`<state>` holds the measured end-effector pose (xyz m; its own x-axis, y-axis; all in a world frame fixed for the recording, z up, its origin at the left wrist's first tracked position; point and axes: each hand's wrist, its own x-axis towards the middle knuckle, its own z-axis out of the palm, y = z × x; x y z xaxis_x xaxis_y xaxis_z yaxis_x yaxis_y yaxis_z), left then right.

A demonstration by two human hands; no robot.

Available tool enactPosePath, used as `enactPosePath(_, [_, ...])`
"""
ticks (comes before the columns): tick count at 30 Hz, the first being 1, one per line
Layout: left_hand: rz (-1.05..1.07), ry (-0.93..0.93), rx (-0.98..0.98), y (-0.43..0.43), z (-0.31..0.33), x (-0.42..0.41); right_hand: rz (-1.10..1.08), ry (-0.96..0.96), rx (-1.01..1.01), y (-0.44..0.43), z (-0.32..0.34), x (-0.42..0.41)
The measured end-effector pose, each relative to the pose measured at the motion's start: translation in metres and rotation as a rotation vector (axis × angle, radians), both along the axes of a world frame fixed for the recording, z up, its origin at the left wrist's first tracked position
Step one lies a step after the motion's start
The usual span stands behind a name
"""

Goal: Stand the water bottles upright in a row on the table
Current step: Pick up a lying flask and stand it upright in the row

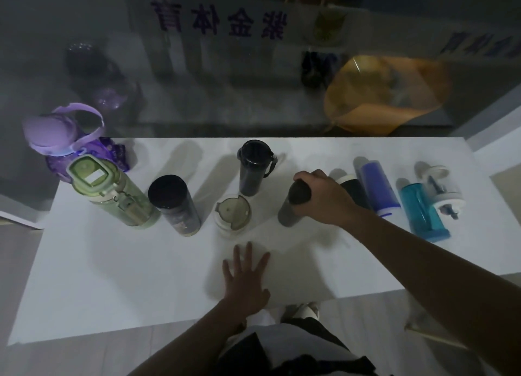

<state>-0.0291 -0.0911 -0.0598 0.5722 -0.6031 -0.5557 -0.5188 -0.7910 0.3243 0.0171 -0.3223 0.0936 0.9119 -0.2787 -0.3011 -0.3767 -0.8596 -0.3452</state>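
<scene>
Several bottles stand upright on the white table (112, 277): a purple bottle (60, 138) at far left, a green bottle (112, 192), a dark bottle (174, 206), a pale clear bottle (232, 216), and a black bottle with a loop handle (253, 168) further back. My right hand (324, 198) is shut around the top of a grey bottle (287, 215) standing upright. To its right lie a black bottle (356, 192), a dark blue bottle (376, 186), a teal bottle (423, 212) and a clear bottle (442, 189). My left hand (246, 277) rests flat, fingers spread, on the table.
A glass wall with purple lettering (220, 18) rises behind the table's far edge. Behind the glass sits an orange bag (386, 93). My legs and shoes (301, 313) show below the near edge. The room is dim.
</scene>
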Motion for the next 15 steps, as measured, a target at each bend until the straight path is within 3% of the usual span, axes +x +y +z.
enactPosePath(9, [0.087,0.11,-0.035,-0.03,0.013,-0.007,-0.012,-0.004,0.182,-0.023,0.019,-0.015])
enactPosePath(12, [0.103,0.119,-0.152,-0.054,0.023,-0.014,-0.127,-0.079,0.283,-0.054,0.028,-0.032])
enactPosePath(15, [0.132,0.126,-0.218,-0.089,0.034,-0.022,-0.268,-0.181,0.26,-0.099,0.027,-0.062])
